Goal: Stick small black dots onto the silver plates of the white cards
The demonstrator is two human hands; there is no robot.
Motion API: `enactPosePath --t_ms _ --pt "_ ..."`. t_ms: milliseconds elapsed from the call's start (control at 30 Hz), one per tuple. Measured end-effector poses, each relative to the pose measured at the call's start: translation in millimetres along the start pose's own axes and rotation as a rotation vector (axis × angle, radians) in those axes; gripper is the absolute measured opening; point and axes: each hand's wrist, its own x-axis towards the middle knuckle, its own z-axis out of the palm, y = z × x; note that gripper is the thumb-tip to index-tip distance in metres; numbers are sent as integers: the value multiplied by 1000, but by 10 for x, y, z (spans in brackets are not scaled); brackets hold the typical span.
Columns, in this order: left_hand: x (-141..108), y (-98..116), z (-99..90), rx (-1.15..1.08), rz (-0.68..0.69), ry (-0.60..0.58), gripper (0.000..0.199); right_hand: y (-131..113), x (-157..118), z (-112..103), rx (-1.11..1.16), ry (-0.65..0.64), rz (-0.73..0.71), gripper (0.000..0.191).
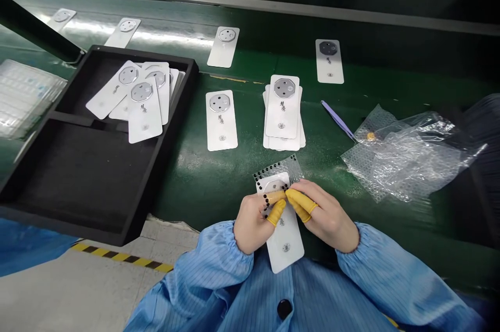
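Observation:
A white phone back cover (289, 235) lies tilted in front of my body, its octagonal camera plate at the far end. My left hand (253, 220) grips its left side, the thumb in a yellow finger cot and bent in over the cover. Small black dots show along the left index finger. My right hand (324, 212), with yellow cots on its thumb and index finger, pinches at the camera plate, touching the left fingertip. Whatever that pinch holds is too small to make out. A clear sheet with rows of black dots (279, 166) sticks out beyond the cover's far end.
Ahead lie a stack of covers (282, 113) and a single cover (221, 126). More covers rest in a black tray (187, 74) at left and along the back strip. Purple tweezers (336, 118) and crumpled clear bubble wrap (406, 160) are at right.

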Motion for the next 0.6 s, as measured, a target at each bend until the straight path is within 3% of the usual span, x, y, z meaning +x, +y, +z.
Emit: enactPosePath --t_ms 167,267,333,433,467,533,600 --pt "24 -79 -73 38 -23 -26 19 67 56 117 168 43 312 18" --pt "-14 -131 -293 -97 -110 -22 28 99 50 149 133 56 326 17" --pt "-81 -140 -519 -145 -103 111 39 108 15 137 123 51 290 19" --pt "-225 -69 -819 -86 -26 483 59 99 -44 42 44 85 267 26" --pt "-266 -21 -870 -89 -9 549 67 86 -52 -12 15 117 288 27" --pt "-306 98 -871 -179 -19 535 71 26 -31 -145 24 207 370 26" --pt "-285 226 -757 -303 -65 394 55 -100 40 -286 63 305 438 26"
